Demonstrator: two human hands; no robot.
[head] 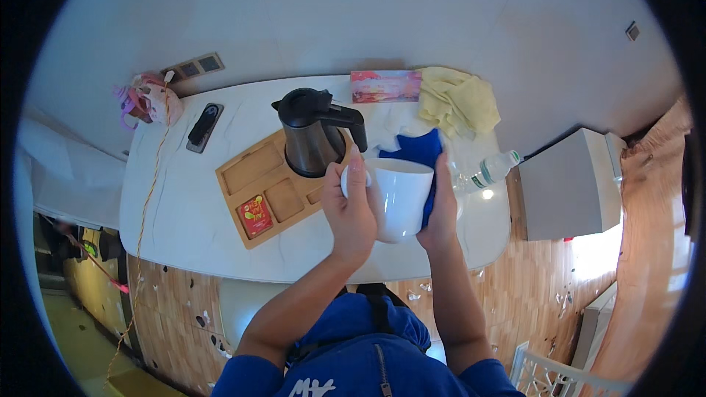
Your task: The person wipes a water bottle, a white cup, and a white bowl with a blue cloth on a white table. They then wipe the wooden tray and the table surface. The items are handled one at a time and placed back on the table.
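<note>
A glossy white mug (pixel 405 198) is held up in front of me, above the near side of the table. My left hand (pixel 350 215) grips its handle, with the thumb lying along the top. On the other side, my right hand (pixel 441 212) presses a blue cloth (pixel 420 149) against the mug's wall; part of the cloth spreads out behind the rim. Just beyond my left hand, an electric kettle (pixel 311 146) with a black lid and handle stands on a wooden tray (pixel 284 198). The mug's inside is mostly out of sight.
The white table (pixel 176 204) also bears a red packet (pixel 255 216) in the tray, a phone (pixel 205 127), a pink box (pixel 386 87), a yellow cloth (pixel 460 99) and a plastic bottle (pixel 493 168) lying at right. A twisted cord (pixel 148 198) crosses the left side.
</note>
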